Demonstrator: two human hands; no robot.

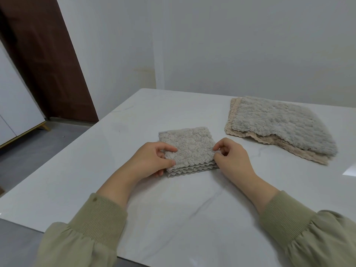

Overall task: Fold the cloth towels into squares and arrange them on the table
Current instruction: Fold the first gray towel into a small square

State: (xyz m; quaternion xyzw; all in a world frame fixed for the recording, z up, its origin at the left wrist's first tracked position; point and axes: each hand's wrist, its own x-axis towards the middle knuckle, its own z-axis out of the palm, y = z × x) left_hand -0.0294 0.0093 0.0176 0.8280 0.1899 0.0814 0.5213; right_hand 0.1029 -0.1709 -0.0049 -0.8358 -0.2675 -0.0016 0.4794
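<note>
While the folded towel point(189, 149) rests on the table point(173, 199), left hand point(152, 160) and right hand point(232, 158) pinch its sides

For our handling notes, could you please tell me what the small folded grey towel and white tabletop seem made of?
Small folded grey towel: probably plush microfibre, nubby pile, wavy edges. White tabletop: glossy marble-look slab, possibly stone; grey veins, reflections.

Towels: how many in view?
3. A folded towel lies in the centre, pinched by the left hand and right hand. A grey towel lies spread on a beige towel at far right. More may hide in that stack.
</note>
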